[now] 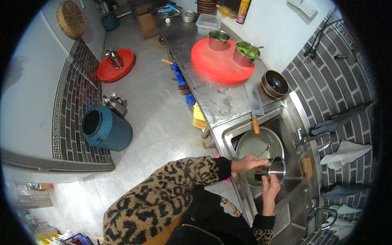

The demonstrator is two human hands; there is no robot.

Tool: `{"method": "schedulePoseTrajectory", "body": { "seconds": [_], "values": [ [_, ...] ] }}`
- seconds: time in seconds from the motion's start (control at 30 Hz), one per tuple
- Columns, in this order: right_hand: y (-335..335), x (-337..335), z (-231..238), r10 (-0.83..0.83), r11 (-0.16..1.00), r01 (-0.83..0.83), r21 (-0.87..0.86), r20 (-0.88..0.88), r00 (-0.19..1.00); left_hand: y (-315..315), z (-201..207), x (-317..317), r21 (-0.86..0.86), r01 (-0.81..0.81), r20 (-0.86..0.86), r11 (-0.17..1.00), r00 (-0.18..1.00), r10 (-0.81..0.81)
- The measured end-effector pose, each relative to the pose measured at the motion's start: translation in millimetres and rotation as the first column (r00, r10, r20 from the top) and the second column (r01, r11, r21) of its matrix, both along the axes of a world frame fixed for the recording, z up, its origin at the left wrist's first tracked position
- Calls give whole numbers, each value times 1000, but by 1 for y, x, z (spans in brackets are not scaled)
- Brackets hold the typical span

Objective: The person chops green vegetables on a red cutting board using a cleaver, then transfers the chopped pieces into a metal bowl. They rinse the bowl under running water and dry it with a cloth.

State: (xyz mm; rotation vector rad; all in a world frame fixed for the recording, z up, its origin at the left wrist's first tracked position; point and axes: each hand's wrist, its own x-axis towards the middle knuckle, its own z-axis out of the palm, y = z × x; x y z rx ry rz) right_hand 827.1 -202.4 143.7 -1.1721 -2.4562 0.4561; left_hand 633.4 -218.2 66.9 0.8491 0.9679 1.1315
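Over the sink, a shiny metal cup (277,167) is tilted on its side between my two hands. My left hand (247,163) reaches in from the left and grips its near end, fingers along the wall. Closed on its lower side is my right hand (270,188), with fingers bent against the metal. Below them a large metal basin (250,141) sits in the sink, with cloudy liquid inside. A thin metal handle shows just above my left fingers; what it belongs to is hard to make out.
A cleaver (255,107) lies at the sink's edge, its wooden handle jutting over the basin. Beside it stand brown bowls (275,84). A red round board (222,69) carries two metal pots of greens. Two taps (316,141) line the sink's right side; a blue barrel (107,128) stands left.
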Motion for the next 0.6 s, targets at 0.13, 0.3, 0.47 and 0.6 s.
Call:
{"method": "schedulePoseTrajectory", "body": {
  "seconds": [0.13,0.3,0.47,0.6],
  "values": [
    [-6,-21,6,117,980,-130,153,91,989,0,16,-5,33,-111,80,993,991,109],
    [4,-30,0,167,967,-181,179,90,982,18,20,-23,-202,84,81,976,994,-68],
    [16,-54,16,245,950,-274,149,188,951,25,36,-44,-50,-110,139,993,983,116],
    [27,-68,49,270,930,-254,265,-26,962,5,45,-118,-135,-202,264,970,936,232]
  ]
}}
